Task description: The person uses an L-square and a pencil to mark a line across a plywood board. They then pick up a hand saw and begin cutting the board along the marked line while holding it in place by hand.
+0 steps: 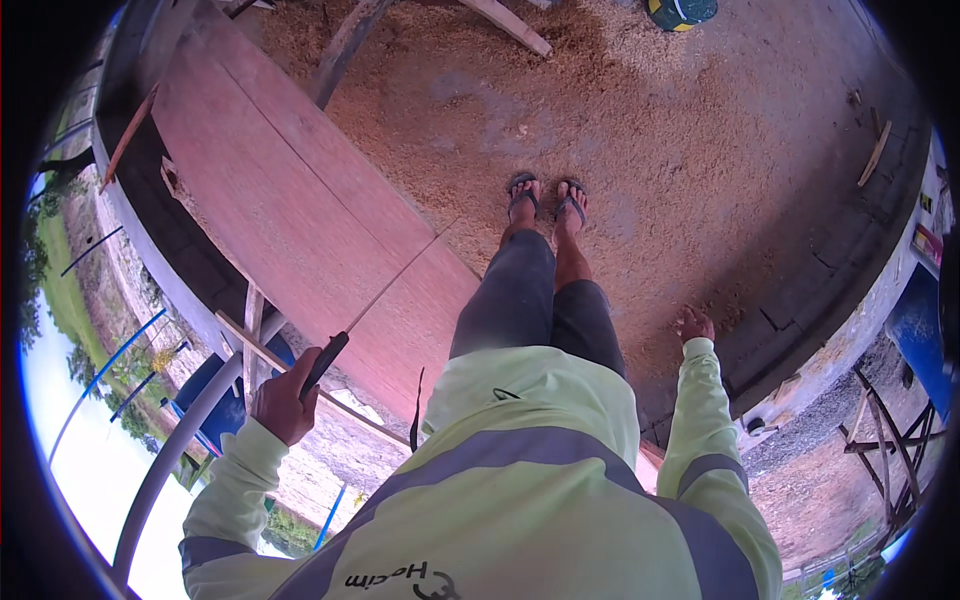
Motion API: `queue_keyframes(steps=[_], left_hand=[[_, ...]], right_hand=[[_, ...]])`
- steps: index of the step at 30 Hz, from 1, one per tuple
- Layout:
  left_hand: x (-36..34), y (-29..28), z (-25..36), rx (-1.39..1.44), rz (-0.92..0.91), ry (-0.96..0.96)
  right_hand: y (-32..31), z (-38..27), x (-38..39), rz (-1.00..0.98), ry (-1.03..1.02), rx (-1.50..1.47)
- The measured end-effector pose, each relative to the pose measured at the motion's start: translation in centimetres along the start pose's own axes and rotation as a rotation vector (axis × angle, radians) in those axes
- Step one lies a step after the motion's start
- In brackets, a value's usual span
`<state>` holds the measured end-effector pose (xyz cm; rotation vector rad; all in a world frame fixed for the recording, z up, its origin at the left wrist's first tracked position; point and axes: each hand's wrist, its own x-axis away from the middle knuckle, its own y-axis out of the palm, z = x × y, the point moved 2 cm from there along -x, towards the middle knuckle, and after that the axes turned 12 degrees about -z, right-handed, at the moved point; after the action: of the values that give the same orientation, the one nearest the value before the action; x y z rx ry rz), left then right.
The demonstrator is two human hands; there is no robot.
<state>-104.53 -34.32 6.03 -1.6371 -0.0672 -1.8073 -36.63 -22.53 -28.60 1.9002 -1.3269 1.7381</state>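
Observation:
My left hand is closed round the black handle of a long, thin tool. Its narrow brownish blade or rod points away and to the right, over a reddish wooden board. Whether it is a blade seen edge-on I cannot tell. On the other side, my right hand hangs beside my leg with its fingers loosely apart, and nothing shows in it.
Sandy, sawdust-like material covers the floor round my sandalled feet. Low block walls curve along both sides. Wood pieces and a dark green bucket lie farther off. Blue barrels stand beyond the left wall.

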Motion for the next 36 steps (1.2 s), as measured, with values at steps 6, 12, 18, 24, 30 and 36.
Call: queue_keyframes(steps=[6,12,18,24,30,36], left_hand=[[-16.8,3.9,2.4,-0.044,0.037,-0.067],[-10.2,1.8,2.8,-0.064,-0.071,-0.11],[-1.8,-1.0,1.4,-0.008,0.061,0.051],[-19.3,2.9,4.4,-0.123,-0.056,-0.164],[-1.3,-1.3,2.2,-0.091,-0.107,-0.081],[-11.7,1.5,1.8,-0.094,-0.149,-0.152]], right_hand=[[3.2,-0.6,-0.6,-0.051,-0.072,0.115],[-0.3,-1.7,-0.5,-0.017,-0.186,0.16],[-1.2,0.9,-2.1,-0.001,0.089,0.199],[2.2,-3.3,-1.8,-0.063,-0.228,0.225],[-1.5,-4.4,-1.1,-0.076,0.009,0.039],[-0.7,-4.0,-4.2,-0.056,-0.017,0.091]])
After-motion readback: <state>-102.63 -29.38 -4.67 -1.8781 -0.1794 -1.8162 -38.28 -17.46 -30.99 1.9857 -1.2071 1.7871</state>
